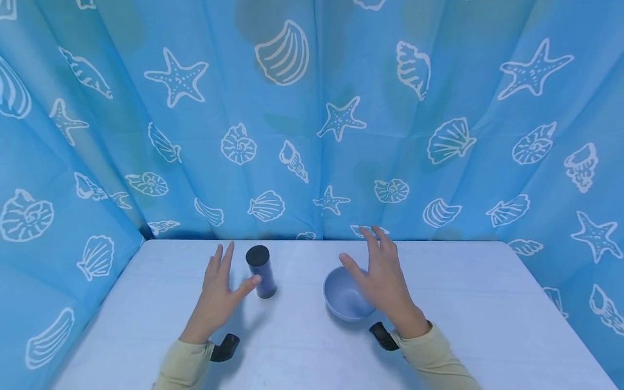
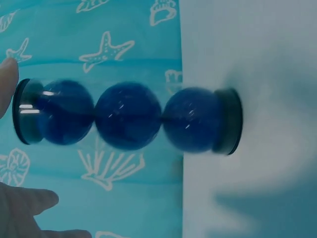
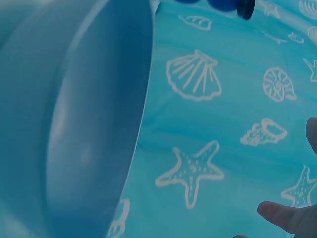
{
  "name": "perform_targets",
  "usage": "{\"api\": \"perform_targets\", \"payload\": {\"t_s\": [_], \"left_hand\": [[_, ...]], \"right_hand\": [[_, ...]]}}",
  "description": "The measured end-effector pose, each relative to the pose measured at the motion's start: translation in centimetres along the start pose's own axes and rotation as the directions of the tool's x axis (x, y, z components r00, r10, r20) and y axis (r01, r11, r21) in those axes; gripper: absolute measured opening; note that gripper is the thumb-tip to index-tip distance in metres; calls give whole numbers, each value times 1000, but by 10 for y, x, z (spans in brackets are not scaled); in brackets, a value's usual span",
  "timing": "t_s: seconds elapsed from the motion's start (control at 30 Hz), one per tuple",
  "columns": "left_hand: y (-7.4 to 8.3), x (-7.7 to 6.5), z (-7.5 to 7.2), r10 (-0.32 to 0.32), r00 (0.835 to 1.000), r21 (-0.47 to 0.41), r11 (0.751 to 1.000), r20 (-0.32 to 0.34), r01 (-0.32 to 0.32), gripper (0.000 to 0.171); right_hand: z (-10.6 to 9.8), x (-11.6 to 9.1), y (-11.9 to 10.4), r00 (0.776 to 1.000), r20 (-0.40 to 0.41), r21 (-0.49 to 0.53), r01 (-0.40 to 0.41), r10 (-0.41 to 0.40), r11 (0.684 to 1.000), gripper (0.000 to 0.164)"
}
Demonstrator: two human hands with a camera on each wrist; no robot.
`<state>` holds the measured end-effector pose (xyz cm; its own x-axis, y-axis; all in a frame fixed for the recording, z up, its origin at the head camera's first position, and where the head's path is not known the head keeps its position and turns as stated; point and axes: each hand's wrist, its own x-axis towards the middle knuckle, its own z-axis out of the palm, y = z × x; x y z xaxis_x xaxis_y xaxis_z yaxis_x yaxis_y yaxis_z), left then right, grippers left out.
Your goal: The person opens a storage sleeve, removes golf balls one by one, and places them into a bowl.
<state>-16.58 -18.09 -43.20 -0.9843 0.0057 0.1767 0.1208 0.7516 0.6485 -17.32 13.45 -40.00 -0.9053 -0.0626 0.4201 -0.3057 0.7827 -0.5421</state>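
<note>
A clear tube with black end caps, holding three blue balls [image 2: 129,116], stands upright on the left half of the table; in the head view the tube [image 1: 262,273] looks purple-blue. My left hand [image 1: 216,298] is just left of it, fingers spread and extended, the thumb overlapping the tube in this view. Right of the middle sits a round blue bowl [image 1: 347,295] with its mouth up. Over its right side my right hand [image 1: 387,281] hovers with spread, relaxed fingers and hides part of the rim. In the right wrist view the bowl [image 3: 99,119] fills the left side.
The table [image 1: 302,346] wears a white cover. Behind it and at both sides hangs a blue curtain [image 1: 312,151] with white shells and starfish. A black wrist camera [image 1: 225,348] juts from the left sleeve, another camera [image 1: 383,336] from the right.
</note>
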Motion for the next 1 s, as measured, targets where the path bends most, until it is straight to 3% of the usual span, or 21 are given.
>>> {"api": "perform_targets", "payload": {"t_s": [0.13, 0.5, 0.83, 1.0], "left_hand": [[-1, -2, 6, -22, 1000, -34, 999, 5, 23, 94], [-3, -1, 21, -4, 999, -93, 996, -49, 0, 92], [-5, 2, 33, -29, 999, -145, 989, -36, 24, 91], [-6, 3, 38, -5, 999, -208, 978, -52, -6, 82]], "right_hand": [[10, 1, -11, 1000, 10, 48, 22, -23, 999, 74], [32, 3, -42, 999, 7, 106, 47, -48, 993, 74], [47, 5, -57, 998, 18, 164, 49, -53, 985, 71], [55, 5, -62, 997, 7, 206, 78, -81, 976, 67]]}}
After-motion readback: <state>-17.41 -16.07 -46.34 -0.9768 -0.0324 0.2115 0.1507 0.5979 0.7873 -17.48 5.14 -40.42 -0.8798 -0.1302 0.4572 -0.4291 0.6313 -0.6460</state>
